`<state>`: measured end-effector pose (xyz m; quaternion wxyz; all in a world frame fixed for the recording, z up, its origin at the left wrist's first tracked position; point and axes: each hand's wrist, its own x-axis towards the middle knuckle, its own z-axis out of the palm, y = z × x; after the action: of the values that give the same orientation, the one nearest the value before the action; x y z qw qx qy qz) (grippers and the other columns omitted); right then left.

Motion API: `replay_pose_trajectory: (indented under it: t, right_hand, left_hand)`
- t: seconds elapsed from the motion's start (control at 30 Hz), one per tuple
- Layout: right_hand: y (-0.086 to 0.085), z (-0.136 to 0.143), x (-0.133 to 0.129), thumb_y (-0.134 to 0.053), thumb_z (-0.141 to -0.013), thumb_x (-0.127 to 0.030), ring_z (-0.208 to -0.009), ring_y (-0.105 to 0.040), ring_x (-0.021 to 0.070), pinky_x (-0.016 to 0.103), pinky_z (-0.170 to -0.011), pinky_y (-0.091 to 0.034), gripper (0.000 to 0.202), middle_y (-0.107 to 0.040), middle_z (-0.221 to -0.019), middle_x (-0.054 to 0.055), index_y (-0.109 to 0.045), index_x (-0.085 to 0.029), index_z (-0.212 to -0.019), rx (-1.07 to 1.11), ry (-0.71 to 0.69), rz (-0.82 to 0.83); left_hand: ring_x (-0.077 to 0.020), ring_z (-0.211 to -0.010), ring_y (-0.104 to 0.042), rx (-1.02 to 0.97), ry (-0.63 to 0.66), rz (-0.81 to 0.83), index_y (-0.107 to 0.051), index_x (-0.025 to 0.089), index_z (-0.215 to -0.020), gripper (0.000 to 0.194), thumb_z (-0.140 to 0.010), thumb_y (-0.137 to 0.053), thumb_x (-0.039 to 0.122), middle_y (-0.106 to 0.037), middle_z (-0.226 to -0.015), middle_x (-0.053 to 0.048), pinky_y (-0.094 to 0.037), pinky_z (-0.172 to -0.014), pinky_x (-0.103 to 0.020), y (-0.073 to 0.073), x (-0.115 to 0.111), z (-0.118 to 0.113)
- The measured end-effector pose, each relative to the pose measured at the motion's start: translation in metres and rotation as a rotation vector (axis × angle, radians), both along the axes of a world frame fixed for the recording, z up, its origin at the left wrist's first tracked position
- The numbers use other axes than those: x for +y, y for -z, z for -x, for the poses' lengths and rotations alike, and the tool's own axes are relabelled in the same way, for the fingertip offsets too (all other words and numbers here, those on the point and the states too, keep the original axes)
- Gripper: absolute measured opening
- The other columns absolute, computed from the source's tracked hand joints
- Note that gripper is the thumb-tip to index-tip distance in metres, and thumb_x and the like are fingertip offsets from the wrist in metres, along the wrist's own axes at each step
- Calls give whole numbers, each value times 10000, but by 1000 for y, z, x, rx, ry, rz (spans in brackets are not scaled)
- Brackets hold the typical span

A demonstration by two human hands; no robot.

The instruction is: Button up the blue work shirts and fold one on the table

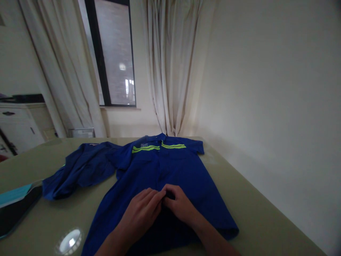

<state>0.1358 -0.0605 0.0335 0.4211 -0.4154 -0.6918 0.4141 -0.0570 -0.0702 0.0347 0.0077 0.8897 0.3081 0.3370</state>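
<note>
A blue short-sleeved work shirt (181,167) lies spread on the table, collar at the far end, with yellow-green stripes across its chest. Over its lower front, near the middle placket, my left hand (145,208) and my right hand (179,204) meet at the fingertips. The fingers of my left hand are curled together on the cloth. My right thumb and forefinger form a pinch beside them, seemingly at the front edge of the shirt. Whatever small part lies between the fingertips is hidden.
A second dark blue garment (85,167) lies crumpled left of the shirt, touching its sleeve. At the left edge, a light-blue item (16,195) rests on a dark flat object (23,213). The greenish table (255,217) runs along a wall on the right. Curtains (170,71) hang behind.
</note>
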Motion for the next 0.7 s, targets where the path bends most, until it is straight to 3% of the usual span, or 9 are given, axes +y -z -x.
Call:
replay_pose_trajectory:
  t: [0.13,0.3,0.43,0.57,0.7]
  right_hand:
    - [0,1,1,-621,-752,-181,-758,-566,161,248,-711,-420,70,-642,-751,-26,-682,-198,-779,69,9,29]
    - [-2,0,1,-644,-760,-195,-698,-514,135,235,-659,-373,35,-587,-697,-42,-677,-191,-749,17,48,3]
    - [-3,0,0,-672,-804,-237,-698,-495,125,235,-651,-349,82,-555,-693,-48,-660,-189,-738,-38,56,-31]
    - [-5,-5,1,-704,-818,-313,-686,-488,127,243,-644,-344,139,-558,-685,-45,-684,-188,-759,-43,3,13]
    - [-10,-20,5,-741,-765,-362,-729,-529,147,256,-690,-385,185,-612,-738,-27,-722,-191,-836,10,-160,122]
  left_hand:
    - [-205,-943,-683,-125,-15,120,-619,290,-1278,333,-979,-526,176,-742,-1044,-42,-554,-871,-344,1,1,-2]
    - [-182,-875,-699,-426,-140,467,-656,258,-1166,260,-910,-605,256,-738,-965,-15,-560,-816,-311,5,7,-8]
    - [-185,-824,-690,-598,-123,694,-662,217,-1118,275,-889,-615,362,-718,-873,-11,-544,-762,-297,4,12,-9]
    - [-192,-884,-679,-614,-14,867,-684,194,-1036,281,-873,-652,420,-740,-944,-34,-517,-798,-291,1,20,-3]
    - [-142,-737,-622,-478,41,1015,-683,175,-888,311,-826,-723,477,-696,-783,13,-453,-665,-231,-7,20,9]
